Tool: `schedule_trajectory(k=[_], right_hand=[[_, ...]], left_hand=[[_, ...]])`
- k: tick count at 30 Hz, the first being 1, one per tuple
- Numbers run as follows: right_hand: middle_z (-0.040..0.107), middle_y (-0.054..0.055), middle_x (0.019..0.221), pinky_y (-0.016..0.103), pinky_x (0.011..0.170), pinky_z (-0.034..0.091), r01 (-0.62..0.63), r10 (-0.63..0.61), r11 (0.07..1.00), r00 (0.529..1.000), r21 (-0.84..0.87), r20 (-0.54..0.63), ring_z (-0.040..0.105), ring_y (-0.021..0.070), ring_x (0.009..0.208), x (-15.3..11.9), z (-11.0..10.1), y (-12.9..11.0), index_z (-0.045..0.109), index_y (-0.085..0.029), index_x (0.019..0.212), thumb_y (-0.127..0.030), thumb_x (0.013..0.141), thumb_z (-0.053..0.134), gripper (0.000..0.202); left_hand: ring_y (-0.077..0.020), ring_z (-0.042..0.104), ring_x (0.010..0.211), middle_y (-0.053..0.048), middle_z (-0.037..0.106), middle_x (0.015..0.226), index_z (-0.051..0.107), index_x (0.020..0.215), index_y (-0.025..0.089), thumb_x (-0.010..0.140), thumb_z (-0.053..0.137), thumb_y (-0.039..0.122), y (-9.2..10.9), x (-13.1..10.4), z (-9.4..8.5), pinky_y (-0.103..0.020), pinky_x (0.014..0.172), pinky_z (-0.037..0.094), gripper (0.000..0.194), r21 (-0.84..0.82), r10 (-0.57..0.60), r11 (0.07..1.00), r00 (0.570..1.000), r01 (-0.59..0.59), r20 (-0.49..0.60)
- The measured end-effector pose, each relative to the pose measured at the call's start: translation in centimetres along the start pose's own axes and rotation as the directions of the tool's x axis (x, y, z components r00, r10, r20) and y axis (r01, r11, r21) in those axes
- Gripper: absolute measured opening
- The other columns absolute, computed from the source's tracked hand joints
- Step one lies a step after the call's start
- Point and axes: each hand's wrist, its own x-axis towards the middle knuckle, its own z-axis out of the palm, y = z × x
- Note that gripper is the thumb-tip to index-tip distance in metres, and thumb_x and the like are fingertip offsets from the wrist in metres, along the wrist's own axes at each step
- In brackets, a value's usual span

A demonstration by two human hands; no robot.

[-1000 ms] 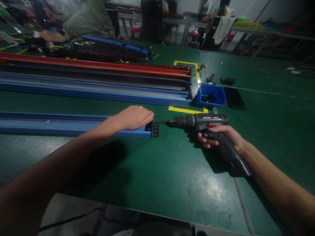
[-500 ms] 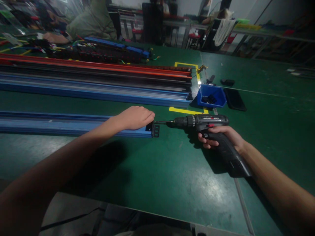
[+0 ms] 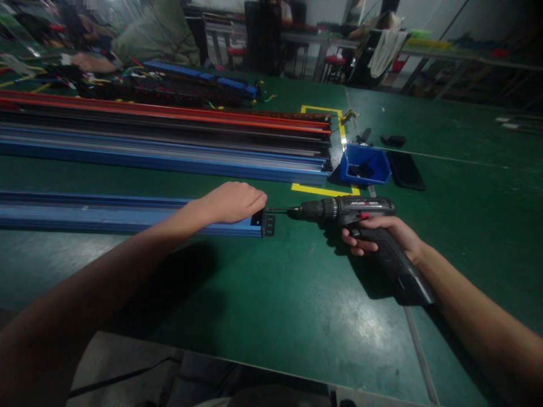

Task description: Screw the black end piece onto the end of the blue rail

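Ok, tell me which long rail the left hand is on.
The blue rail nearest the wearer, lying apart from the grouped rails; it alone has the left hand at its end.

Green table point(image 3: 271, 316): rails point(image 3: 169, 133) at ten o'clock, blue rail point(image 3: 85, 213) at nine, blue bin point(image 3: 365, 176) at two, black slab point(image 3: 406, 170) just beside it.

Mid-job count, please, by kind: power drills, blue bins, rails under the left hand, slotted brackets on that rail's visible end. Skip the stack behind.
Power drill: 1
Blue bin: 1
Blue rail under the left hand: 1
Black slotted bracket: 1
Total: 4
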Motion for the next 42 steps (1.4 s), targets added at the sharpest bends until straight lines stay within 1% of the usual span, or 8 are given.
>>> schedule_trajectory(k=[5, 10, 16, 21, 29, 33, 39, 42], right_hand=[[0.071, 0.016, 0.091, 0.027, 0.073, 0.061, 0.007, -0.008, 0.999, 1.000, 0.034, 0.026, 0.061, 0.0097, 0.057, 0.01, -0.10, -0.01, 0.072, 0.003, 0.108, -0.020, 0.092, 0.066, 0.028], [0.071, 0.015, 0.090, 0.029, 0.074, 0.061, 0.009, -0.010, 1.000, 1.000, 0.024, 0.020, 0.060, 0.0107, 0.056, -0.03, -0.10, -0.03, 0.071, 0.001, 0.108, -0.019, 0.094, 0.062, 0.026], [0.071, 0.014, 0.089, 0.028, 0.073, 0.061, 0.011, -0.011, 1.000, 1.000, 0.014, -0.002, 0.058, 0.0095, 0.055, -0.06, 0.06, -0.06, 0.070, 0.001, 0.108, -0.019, 0.094, 0.062, 0.025], [0.072, 0.015, 0.089, 0.028, 0.073, 0.061, 0.013, -0.014, 1.000, 1.000, -0.004, -0.018, 0.058, 0.0097, 0.055, -0.11, 0.06, -0.10, 0.070, 0.000, 0.107, -0.019, 0.094, 0.061, 0.025], [0.071, 0.014, 0.089, 0.027, 0.073, 0.058, 0.002, -0.002, 1.000, 1.000, -0.019, -0.016, 0.056, 0.0082, 0.056, -0.10, 0.20, -0.21, 0.067, -0.001, 0.109, -0.019, 0.095, 0.058, 0.024], [0.070, 0.014, 0.089, 0.027, 0.073, 0.058, 0.002, -0.002, 1.000, 1.000, -0.012, 0.002, 0.057, 0.0086, 0.056, -0.08, 0.22, -0.22, 0.067, 0.002, 0.109, -0.019, 0.094, 0.061, 0.027], [0.071, 0.014, 0.090, 0.028, 0.074, 0.058, 0.006, -0.006, 1.000, 1.000, -0.007, 0.008, 0.057, 0.0084, 0.057, -0.10, 0.34, -0.23, 0.065, 0.000, 0.111, -0.019, 0.095, 0.060, 0.024], [0.071, 0.014, 0.090, 0.028, 0.075, 0.058, 0.012, -0.012, 1.000, 1.000, -0.002, 0.003, 0.058, 0.0085, 0.057, -0.13, 0.34, -0.24, 0.065, 0.002, 0.112, -0.018, 0.097, 0.058, 0.026]], left_hand=[[-0.0259, 0.073, 0.083, -0.009, 0.078, 0.096, 0.068, 0.098, 0.021, 0.108, 0.024, 0.037, 0.01, -0.03, 0.07, -0.034, 0.064, 0.045, 0.047, 0.001, -0.008, 1.000, 1.000, 0.008, 0.000], [-0.0260, 0.073, 0.082, -0.009, 0.078, 0.096, 0.068, 0.096, 0.021, 0.108, 0.025, 0.036, -0.05, 0.02, 0.15, -0.034, 0.064, 0.045, 0.048, 0.001, -0.001, 1.000, 1.000, 0.001, -0.008], [-0.0264, 0.073, 0.080, -0.009, 0.077, 0.094, 0.069, 0.099, 0.021, 0.108, 0.024, 0.036, -0.02, 0.05, 0.07, -0.034, 0.063, 0.044, 0.048, 0.000, 0.001, 1.000, 1.000, -0.001, -0.019], [-0.0249, 0.072, 0.081, -0.008, 0.078, 0.094, 0.069, 0.097, 0.021, 0.108, 0.024, 0.037, 0.10, 0.02, -0.23, -0.034, 0.065, 0.045, 0.049, -0.008, -0.025, 1.000, 1.000, 0.025, 0.005], [-0.0263, 0.071, 0.085, -0.009, 0.077, 0.099, 0.069, 0.100, 0.021, 0.107, 0.020, 0.042, -0.35, 0.22, 0.30, -0.033, 0.066, 0.044, 0.054, 0.000, -0.045, 0.999, 0.999, 0.045, 0.031], [-0.0255, 0.071, 0.085, -0.009, 0.077, 0.099, 0.068, 0.101, 0.021, 0.107, 0.020, 0.042, -0.30, 0.22, 0.14, -0.032, 0.067, 0.044, 0.053, 0.012, -0.054, 0.998, 0.997, 0.054, 0.053], [-0.0254, 0.071, 0.084, -0.009, 0.077, 0.097, 0.067, 0.098, 0.020, 0.106, 0.021, 0.041, -0.20, 0.13, -0.08, -0.032, 0.066, 0.043, 0.052, -0.010, -0.049, 0.999, 0.998, 0.050, 0.031], [-0.0240, 0.071, 0.083, -0.008, 0.077, 0.097, 0.068, 0.096, 0.021, 0.106, 0.022, 0.042, -0.15, 0.10, -0.12, -0.032, 0.068, 0.045, 0.052, -0.031, -0.067, 0.997, 0.997, 0.068, 0.026]])
